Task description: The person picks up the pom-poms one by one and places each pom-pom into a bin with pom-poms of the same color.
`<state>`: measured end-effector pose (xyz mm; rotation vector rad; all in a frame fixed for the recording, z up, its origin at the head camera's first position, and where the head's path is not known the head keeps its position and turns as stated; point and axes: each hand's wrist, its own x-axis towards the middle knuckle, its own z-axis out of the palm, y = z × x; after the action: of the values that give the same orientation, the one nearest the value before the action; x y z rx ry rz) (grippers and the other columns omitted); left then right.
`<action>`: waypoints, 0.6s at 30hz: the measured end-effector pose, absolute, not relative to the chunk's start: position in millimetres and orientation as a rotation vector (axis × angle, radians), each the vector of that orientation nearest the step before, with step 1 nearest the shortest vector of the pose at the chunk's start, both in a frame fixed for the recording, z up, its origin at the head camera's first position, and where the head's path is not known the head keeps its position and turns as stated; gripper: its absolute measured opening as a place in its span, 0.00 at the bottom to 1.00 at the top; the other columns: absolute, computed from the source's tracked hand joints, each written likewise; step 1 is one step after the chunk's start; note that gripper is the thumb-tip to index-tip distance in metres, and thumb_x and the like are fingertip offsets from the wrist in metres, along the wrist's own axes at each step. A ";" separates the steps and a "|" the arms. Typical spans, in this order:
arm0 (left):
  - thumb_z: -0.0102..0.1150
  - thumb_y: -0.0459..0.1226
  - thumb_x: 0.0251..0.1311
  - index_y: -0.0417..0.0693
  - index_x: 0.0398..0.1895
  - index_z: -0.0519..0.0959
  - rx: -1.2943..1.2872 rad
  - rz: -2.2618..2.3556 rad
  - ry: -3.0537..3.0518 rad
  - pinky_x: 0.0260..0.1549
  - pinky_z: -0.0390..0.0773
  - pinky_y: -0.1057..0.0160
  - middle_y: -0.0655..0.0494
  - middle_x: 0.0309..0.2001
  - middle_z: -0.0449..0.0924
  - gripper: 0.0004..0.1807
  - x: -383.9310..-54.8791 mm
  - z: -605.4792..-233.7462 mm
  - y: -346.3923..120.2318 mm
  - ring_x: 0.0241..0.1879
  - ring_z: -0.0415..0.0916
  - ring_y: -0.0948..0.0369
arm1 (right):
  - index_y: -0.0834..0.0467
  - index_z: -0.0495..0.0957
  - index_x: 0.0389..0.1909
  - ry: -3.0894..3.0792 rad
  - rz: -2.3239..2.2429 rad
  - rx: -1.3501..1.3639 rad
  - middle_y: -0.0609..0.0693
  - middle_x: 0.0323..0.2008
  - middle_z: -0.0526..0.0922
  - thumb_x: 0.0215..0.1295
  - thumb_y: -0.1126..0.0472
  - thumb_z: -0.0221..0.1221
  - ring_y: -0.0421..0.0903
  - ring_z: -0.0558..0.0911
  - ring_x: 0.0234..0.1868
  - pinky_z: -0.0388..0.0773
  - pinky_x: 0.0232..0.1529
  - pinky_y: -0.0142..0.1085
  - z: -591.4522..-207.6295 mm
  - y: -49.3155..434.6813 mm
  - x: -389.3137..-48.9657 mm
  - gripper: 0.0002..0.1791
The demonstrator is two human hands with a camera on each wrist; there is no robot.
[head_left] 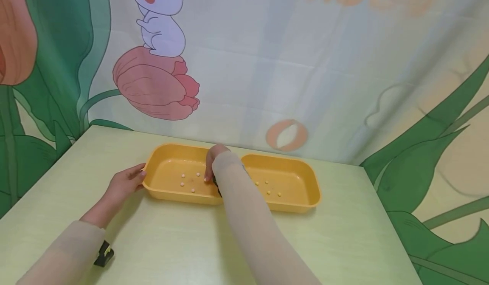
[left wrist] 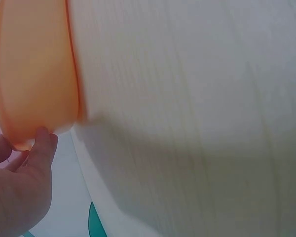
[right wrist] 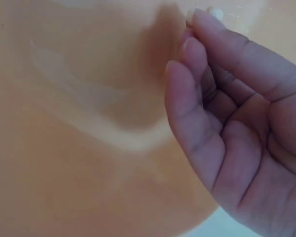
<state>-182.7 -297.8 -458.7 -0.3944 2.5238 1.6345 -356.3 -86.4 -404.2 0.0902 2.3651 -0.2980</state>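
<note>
A yellow tray with two compartments lies on the table; the right sleeve hides its middle. My left hand grips the tray's left end, thumb and fingers at the rim, as the left wrist view also shows. Over the left compartment my right hand reaches down, thumb and fingertips pinched together at a small white bead. Close by the thumb in the right wrist view is a pale bead. Several small white beads lie loose in the left compartment. The right compartment holds several yellowish beads.
The pale table reaches back to a printed cloth with a rabbit and flowers. A black buckle-like piece is beside the left sleeve. The tray's raised walls and middle divide surround the beads.
</note>
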 end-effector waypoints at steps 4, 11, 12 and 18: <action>0.38 0.42 0.83 0.32 0.79 0.51 -0.400 1.637 2.523 0.63 0.77 0.54 0.27 0.75 0.59 0.32 -182.5 -458.9 -297.3 0.71 0.68 0.38 | 0.59 0.86 0.37 2.399 -0.239 0.063 0.50 0.52 0.81 0.42 0.61 0.83 0.48 0.79 0.46 0.85 0.63 0.42 -402.6 -87.1 -353.1 0.21; 0.38 0.43 0.83 0.33 0.80 0.51 -0.407 1.647 2.514 0.64 0.76 0.54 0.28 0.76 0.59 0.32 -183.3 -459.3 -296.8 0.72 0.67 0.38 | 0.57 0.87 0.39 2.438 -0.089 -0.048 0.47 0.55 0.82 0.47 0.60 0.81 0.45 0.78 0.47 0.84 0.63 0.39 -392.8 -90.9 -343.1 0.18; 0.38 0.43 0.83 0.33 0.80 0.51 -0.407 1.647 2.516 0.64 0.77 0.54 0.28 0.76 0.59 0.32 -183.4 -459.3 -296.8 0.72 0.68 0.38 | 0.57 0.87 0.39 2.443 -0.077 -0.060 0.47 0.56 0.82 0.47 0.60 0.80 0.45 0.78 0.47 0.84 0.63 0.39 -392.4 -91.4 -342.8 0.17; 0.38 0.43 0.83 0.33 0.80 0.51 -0.412 1.645 2.518 0.64 0.77 0.54 0.28 0.76 0.59 0.32 -183.7 -460.0 -297.2 0.72 0.68 0.38 | 0.56 0.87 0.35 2.463 -0.062 -0.123 0.47 0.55 0.83 0.48 0.62 0.80 0.44 0.78 0.46 0.85 0.63 0.39 -399.7 -92.6 -347.6 0.14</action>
<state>-183.7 -297.2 -460.0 -0.4123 2.5183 1.6450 -347.6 -92.6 -399.7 -0.1227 2.4634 -0.0617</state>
